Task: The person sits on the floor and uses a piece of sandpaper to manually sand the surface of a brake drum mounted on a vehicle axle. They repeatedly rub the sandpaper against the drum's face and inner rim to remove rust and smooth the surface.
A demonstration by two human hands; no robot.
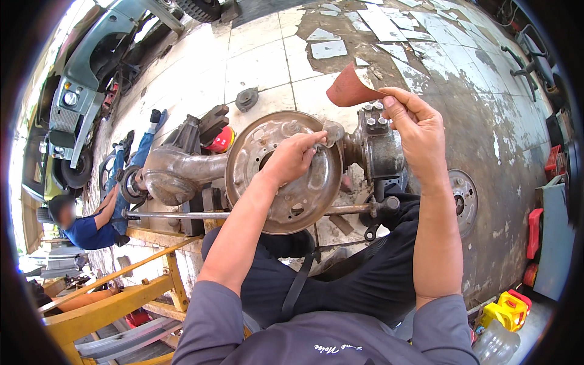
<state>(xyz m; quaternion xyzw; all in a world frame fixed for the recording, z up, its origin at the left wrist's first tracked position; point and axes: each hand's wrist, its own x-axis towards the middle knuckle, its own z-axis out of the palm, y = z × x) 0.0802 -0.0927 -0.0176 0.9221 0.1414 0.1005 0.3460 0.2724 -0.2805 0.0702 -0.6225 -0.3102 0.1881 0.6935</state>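
Note:
My right hand (413,125) is raised over the right end of a vehicle axle. Its thumb and fingers pinch a curled sheet of red-brown sandpaper (351,89) by one corner. My left hand (292,159) lies over a round, worn metal brake backing plate (250,204), fingers stretched toward a rusty metal lug (332,132) at the plate's upper right edge. Whether the fingertips press on that lug is hard to tell. Right of the plate, below the sandpaper, sits a hub end (383,152) with several bolts on top.
The axle housing (173,170) extends left, with a long rod (182,215) crossing below it. A person in blue (100,228) crouches at its far left end. A yellow metal frame (109,310) stands at lower left. Broken tiles (328,50) and a round disc (463,201) lie on the floor.

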